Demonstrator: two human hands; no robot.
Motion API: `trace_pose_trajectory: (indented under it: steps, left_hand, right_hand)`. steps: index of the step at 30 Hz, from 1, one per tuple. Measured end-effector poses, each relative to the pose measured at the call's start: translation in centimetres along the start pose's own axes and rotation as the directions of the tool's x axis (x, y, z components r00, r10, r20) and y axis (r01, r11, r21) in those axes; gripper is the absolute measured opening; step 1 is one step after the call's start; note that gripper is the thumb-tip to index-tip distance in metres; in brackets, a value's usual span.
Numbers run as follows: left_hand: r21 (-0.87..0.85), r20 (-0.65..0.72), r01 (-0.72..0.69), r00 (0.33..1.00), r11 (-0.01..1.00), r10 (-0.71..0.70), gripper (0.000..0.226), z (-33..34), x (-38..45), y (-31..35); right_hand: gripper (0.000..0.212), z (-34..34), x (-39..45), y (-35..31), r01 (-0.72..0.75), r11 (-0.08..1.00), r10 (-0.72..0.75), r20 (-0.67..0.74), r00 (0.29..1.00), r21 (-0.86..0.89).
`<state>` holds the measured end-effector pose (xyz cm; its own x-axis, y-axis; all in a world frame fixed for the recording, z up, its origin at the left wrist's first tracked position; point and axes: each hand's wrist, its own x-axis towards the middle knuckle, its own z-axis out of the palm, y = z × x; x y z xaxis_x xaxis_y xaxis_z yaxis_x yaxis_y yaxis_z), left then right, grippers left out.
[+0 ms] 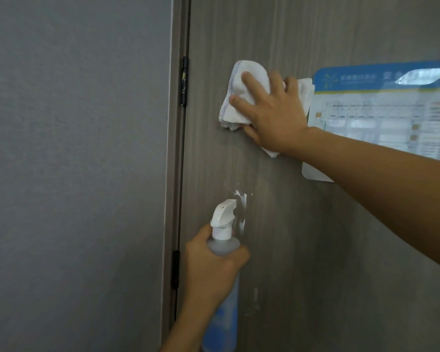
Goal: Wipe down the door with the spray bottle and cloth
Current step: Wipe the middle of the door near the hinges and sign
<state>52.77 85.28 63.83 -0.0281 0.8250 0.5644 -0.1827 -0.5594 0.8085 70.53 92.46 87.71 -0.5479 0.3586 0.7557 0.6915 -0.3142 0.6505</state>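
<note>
The grey wood-grain door [302, 237] fills the right of the view. My right hand [272, 115] presses a crumpled white cloth [241, 97] flat against the door, near its hinge side. Lower down, my left hand [211, 270] grips a spray bottle [224, 240] by the neck; it has a white trigger head and a bluish body, and the nozzle points at the door. A wet, shiny patch [241, 207] glistens on the door just in front of the nozzle.
A laminated notice [381, 110] with a blue header is stuck to the door right of the cloth. Black hinges [184, 81] [175, 269] sit on the door's left edge beside the frame. A plain grey wall [74, 174] fills the left.
</note>
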Motion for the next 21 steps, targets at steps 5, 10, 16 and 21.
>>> trace_pose_trajectory:
  steps: [5,10,16,21]
  left_hand:
    - [-0.037,-0.019,0.004,1.000,0.999,-0.005,0.023,0.9,-0.3,0.8]
    - [-0.042,-0.047,0.007,0.999,0.999,-0.009,0.026,1.0,-0.3,1.0]
    - [-0.019,-0.050,-0.034,0.998,0.999,0.033,0.025,0.4,-0.3,1.5]
    - [0.004,-0.122,-0.031,0.992,1.000,0.031,0.022,-1.2,-0.5,1.3]
  right_hand:
    - [0.057,0.1,0.0,-0.1,0.002,1.000,-0.002,-0.009,1.000,-0.015]
    - [0.058,-0.1,0.0,0.1,0.012,1.000,-0.012,0.003,1.000,0.003]
    - [0.058,-0.2,-0.3,0.0,0.015,1.000,-0.015,0.028,0.999,0.004]
    - [0.062,-0.5,-1.7,-0.9,0.030,0.999,-0.031,0.061,0.998,0.017]
